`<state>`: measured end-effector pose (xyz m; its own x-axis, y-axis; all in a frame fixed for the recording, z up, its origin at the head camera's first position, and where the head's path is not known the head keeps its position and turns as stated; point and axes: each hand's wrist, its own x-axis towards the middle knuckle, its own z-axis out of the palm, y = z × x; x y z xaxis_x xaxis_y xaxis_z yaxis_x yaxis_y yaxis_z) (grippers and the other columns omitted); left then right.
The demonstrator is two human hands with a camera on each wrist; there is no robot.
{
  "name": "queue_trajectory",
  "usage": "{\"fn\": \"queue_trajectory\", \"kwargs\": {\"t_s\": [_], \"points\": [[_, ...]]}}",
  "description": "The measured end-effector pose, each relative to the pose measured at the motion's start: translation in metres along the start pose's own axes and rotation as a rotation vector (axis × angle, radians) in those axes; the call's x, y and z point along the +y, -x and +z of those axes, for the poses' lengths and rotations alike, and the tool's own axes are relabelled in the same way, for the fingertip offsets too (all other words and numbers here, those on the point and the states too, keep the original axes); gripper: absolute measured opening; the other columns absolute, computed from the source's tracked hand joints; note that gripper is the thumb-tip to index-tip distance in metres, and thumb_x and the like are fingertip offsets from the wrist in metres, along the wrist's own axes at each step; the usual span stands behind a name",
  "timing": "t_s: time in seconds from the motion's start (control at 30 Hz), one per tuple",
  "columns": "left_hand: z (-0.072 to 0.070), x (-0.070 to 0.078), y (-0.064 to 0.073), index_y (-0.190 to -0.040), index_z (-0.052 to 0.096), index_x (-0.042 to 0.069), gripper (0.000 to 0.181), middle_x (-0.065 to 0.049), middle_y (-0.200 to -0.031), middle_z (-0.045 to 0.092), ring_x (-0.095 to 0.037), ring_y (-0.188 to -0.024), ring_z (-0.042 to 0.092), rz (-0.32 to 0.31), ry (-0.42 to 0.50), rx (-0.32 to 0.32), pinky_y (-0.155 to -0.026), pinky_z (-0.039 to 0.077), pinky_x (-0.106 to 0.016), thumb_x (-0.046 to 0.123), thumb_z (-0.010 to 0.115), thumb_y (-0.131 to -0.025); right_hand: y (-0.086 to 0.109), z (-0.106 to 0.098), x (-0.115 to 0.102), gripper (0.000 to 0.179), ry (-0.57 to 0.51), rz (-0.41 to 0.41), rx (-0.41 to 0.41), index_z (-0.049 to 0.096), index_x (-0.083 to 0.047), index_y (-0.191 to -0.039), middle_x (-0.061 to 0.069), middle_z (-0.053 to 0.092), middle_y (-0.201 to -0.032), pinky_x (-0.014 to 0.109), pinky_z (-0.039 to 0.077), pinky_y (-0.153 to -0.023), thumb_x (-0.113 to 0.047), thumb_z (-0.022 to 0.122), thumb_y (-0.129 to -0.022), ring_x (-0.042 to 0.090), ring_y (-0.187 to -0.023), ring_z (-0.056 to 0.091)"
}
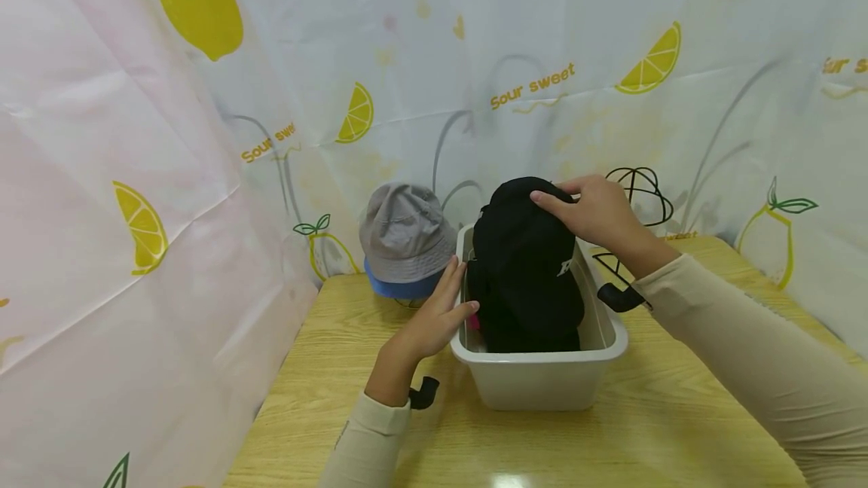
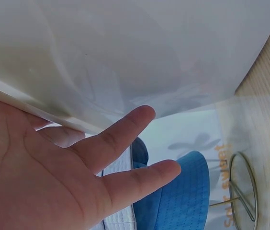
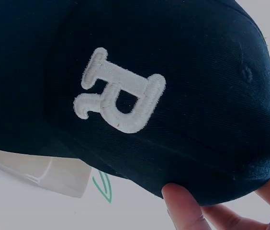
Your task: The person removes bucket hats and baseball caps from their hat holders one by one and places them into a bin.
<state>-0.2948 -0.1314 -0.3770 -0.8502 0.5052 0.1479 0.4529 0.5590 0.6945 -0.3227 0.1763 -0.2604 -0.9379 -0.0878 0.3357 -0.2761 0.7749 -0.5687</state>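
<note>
My right hand (image 1: pixel 597 209) grips a black baseball cap (image 1: pixel 525 247) by its crown, with the thumb on the near side. A raised white letter R (image 3: pixel 120 91) marks the cap's front in the right wrist view. The cap stands tilted over a whitish plastic bin (image 1: pixel 542 382), its brim down toward the near end. More black fabric lies under it inside, mostly hidden. My left hand (image 1: pixel 430 322) rests at the bin's left rim, fingers extended along the outside wall. In the left wrist view two straight fingers (image 2: pixel 120 129) lie across the wall.
A grey bucket hat (image 1: pixel 407 236) sits over a blue bucket hat (image 1: pixel 407 289) on a wire stand (image 2: pixel 242 191) behind the left hand. A black wire stand (image 1: pixel 637 194) is behind the bin's right side. Printed curtains (image 1: pixel 407 36) border the wooden table (image 1: pixel 353 337).
</note>
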Motion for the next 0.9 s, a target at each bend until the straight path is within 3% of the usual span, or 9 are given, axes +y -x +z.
{"fn": "queue_trajectory", "kwargs": {"t_s": [0.6,0.9], "points": [[0.0,-0.001,0.0,-0.168,0.005,0.015,0.078,-0.004,-0.176,-0.011,-0.022,-0.161,-0.006,-0.006,0.004,0.001,-0.127,0.011,-0.059,0.038,0.045,-0.106,-0.007,0.027,0.01,0.078,0.023,0.006,-0.076,0.064,-0.01,-0.143,0.023,0.06,-0.145,0.062,0.046,-0.106,-0.071,0.055,-0.095,0.045,-0.133,0.054],[0.0,-0.002,0.0,-0.168,0.004,0.016,0.078,-0.003,-0.176,-0.011,-0.019,-0.161,-0.006,-0.006,-0.001,0.004,-0.128,0.01,-0.057,0.038,0.046,-0.107,-0.009,0.035,0.007,0.063,-0.012,-0.046,-0.066,0.059,-0.018,-0.149,0.02,0.058,-0.148,0.063,0.043,-0.108,-0.057,0.063,-0.098,0.044,-0.138,0.051]]}}
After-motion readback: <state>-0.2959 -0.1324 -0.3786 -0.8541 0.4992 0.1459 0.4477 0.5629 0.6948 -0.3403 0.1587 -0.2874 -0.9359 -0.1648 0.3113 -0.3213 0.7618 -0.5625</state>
